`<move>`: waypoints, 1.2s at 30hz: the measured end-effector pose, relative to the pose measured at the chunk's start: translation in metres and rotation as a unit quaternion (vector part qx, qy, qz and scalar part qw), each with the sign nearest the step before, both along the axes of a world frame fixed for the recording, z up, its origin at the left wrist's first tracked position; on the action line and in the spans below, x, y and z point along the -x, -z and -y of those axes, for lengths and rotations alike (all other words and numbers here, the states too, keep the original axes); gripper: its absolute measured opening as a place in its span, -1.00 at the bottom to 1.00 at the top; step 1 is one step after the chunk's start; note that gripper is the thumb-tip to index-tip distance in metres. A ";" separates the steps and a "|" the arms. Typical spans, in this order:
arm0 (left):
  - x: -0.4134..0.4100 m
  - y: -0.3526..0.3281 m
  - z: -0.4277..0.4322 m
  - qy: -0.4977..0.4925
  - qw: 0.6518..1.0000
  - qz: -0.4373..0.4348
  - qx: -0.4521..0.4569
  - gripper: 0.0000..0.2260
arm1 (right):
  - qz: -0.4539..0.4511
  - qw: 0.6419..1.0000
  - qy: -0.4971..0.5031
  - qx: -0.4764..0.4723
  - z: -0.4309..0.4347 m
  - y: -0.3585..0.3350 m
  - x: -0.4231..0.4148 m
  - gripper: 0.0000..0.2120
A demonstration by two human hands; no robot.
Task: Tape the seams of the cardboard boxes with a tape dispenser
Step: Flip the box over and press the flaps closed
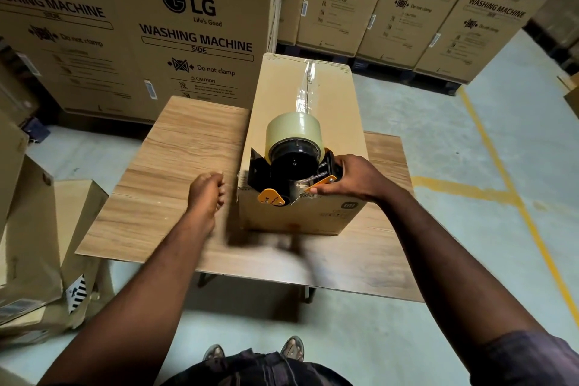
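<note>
Warehouse concrete, walled in by stacked LG washing machine cartons (194, 37), surrounds a low wooden table (175, 147) in the head view. A cardboard box (282, 97) stands on the table's right half, running lengthwise away from the person, with its near face set back from the table's near edge.

Clear tape (305, 88) lies along the box's top centre seam, from the far edge down to the tape dispenser (291, 172). The dispenser sits at the near top edge with its tape roll (293, 131) uppermost. The right hand (347, 180) grips the dispenser's handle from the right. That hold looks suited to drawing the tape over the near edge and down the front face before cutting.

The left hand (205, 191), slightly blurred, is curled into a fist holding nothing. It is just beside the box's near left corner and apparently not touching, probably kept close to steady the box.

Bare tabletop spreads wide to the box's left, with a strip in front and only a narrow margin toward the table's right edge. Opened cartons (37, 229) crowd the floor on the left. On the right, floor lies open around a yellow line (488, 135).
</note>
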State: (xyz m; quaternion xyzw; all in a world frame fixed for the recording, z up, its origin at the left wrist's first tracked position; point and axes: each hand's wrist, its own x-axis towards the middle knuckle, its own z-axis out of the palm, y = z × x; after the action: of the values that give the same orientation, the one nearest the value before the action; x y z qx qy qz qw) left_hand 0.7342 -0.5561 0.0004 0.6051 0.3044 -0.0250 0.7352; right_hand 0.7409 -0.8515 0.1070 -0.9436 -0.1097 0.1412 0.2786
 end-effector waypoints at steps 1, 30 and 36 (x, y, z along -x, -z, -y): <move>-0.003 -0.007 0.001 -0.008 0.998 0.043 -0.047 -0.94 | -0.006 1.000 -0.004 0.001 0.000 -0.001 -0.001 -0.77; 0.046 -0.019 0.079 0.365 0.698 0.309 -0.533 -0.58 | -0.040 0.995 0.044 -0.077 0.088 0.011 0.023 -0.73; 0.049 -0.004 0.078 0.388 0.626 0.298 -0.607 -0.36 | -0.046 0.992 0.048 -0.108 0.091 0.013 0.025 -0.77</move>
State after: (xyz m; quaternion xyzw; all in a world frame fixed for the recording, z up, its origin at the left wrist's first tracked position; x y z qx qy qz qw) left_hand 0.6851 -0.6339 0.0048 0.9509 -0.2480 0.0642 0.1738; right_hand 0.7163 -0.9424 0.0936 -0.9049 -0.0655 0.1582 0.3897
